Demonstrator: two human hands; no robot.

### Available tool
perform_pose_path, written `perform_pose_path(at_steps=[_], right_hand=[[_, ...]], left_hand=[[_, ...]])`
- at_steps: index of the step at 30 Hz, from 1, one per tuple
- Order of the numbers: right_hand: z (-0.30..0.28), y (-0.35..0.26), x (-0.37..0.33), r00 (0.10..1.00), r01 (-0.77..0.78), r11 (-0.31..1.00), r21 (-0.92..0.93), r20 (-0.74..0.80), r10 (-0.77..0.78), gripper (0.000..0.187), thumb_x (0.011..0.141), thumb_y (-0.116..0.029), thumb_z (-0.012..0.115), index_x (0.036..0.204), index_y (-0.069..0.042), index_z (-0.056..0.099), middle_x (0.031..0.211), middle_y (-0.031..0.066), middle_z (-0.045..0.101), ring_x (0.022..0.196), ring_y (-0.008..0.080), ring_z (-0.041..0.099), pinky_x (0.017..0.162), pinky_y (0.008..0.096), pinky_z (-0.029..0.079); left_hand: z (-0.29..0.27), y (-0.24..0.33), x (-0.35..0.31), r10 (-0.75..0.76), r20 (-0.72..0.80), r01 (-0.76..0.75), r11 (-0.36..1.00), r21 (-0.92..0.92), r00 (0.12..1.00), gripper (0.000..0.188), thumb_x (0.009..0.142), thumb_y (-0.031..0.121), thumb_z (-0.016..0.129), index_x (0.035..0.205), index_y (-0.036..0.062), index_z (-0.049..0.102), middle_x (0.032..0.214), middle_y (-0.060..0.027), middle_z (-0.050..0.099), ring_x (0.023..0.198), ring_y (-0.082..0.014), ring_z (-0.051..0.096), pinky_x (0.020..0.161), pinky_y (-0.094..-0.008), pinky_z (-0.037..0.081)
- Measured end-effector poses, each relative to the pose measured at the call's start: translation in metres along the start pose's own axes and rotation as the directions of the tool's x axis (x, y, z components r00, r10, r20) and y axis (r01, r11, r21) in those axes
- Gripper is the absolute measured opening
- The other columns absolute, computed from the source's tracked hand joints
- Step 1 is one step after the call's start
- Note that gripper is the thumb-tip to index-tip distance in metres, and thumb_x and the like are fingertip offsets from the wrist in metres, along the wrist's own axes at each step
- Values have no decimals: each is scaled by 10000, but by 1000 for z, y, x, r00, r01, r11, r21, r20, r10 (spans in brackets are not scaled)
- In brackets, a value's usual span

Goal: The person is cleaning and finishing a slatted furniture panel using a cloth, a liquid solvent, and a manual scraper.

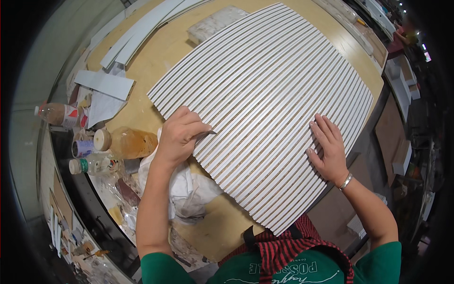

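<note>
A white, ribbed panel (269, 109) with brownish grooves between its slats lies at a slant across the tan table. My left hand (176, 137) is closed at the panel's left edge, pinching a small, thin dark piece like a blade (211, 133). That piece points right over the slats; most of it is hidden by the fingers. On the panel's right part, my right hand (329, 150) rests palm down, fingers stretched out and slightly spread, holding nothing. A silver bracelet is on that wrist.
Left of the panel stand a bottle of amber liquid (130, 143), a clear bottle (97, 165) and another bottle (64, 115). White cloth (182, 191) lies below my left forearm. Long white strips (137, 35) and a pale block (213, 24) lie at the back.
</note>
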State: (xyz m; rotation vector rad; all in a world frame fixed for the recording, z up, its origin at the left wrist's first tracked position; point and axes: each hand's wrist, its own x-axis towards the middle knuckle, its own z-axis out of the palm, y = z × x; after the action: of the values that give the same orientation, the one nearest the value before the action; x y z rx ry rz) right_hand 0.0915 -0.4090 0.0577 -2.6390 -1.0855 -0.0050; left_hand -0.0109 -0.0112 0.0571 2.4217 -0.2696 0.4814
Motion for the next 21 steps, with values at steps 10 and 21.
perform_pose_path(at_steps=[10,21], right_hand=[[2,2,-1,1000,10,1000,-14,-11,-10,672,859,-273,701,1478,-72,532,1596,152,436,1466,373,394,1207,528,291],[1,0,1,1000,1,1000,-8,-9,-2,684,854,-275,708,1483,-75,529,1594,149,441,1463,373,400,1204,530,296]], left_hand=[[6,2,-2,-23,-27,22,999,-24,999,194,726,-37,683,878,58,759,775,-43,641,768,-261,558,684,-362,485],[-3,2,0,-63,103,67,997,-42,993,151,749,-18,700,863,60,761,779,-39,654,776,-259,566,690,-361,489]])
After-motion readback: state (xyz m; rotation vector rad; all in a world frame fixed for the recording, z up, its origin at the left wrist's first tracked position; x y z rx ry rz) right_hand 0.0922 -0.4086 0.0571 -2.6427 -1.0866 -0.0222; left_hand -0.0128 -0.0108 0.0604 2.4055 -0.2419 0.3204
